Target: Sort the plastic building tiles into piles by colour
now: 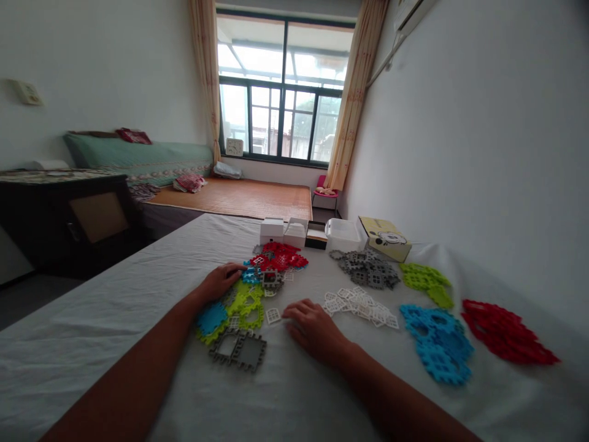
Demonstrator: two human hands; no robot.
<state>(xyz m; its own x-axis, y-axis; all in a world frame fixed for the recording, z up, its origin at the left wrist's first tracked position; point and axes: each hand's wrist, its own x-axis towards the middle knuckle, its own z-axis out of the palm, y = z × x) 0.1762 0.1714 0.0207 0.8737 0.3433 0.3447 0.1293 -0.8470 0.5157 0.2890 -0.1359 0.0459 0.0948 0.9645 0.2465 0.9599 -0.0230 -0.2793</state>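
Note:
My left hand (pixel 223 280) rests at the left edge of a mixed pile of plastic building panels, its fingertips at a blue panel (pixel 251 274). Its fingers lie loosely stretched out. My right hand (pixel 310 325) lies low over the cloth, fingers apart, the fingertips beside or touching a small white window frame piece (pixel 273 315). Between the hands are lime green panels (pixel 251 301), a round-looking blue panel (pixel 212 318) and grey square frames (pixel 239 350). Red panels (pixel 280 255) top the far end of this pile.
Sorted heaps lie rightward: white window pieces (pixel 361 306), grey panels (pixel 368 269), green panels (pixel 426 279), blue panels (pixel 439 344) and red panels (pixel 506 333). Along the far table edge stand white boxes (pixel 272 231), a clear plastic container (pixel 343 234) and a yellow carton (pixel 385 238).

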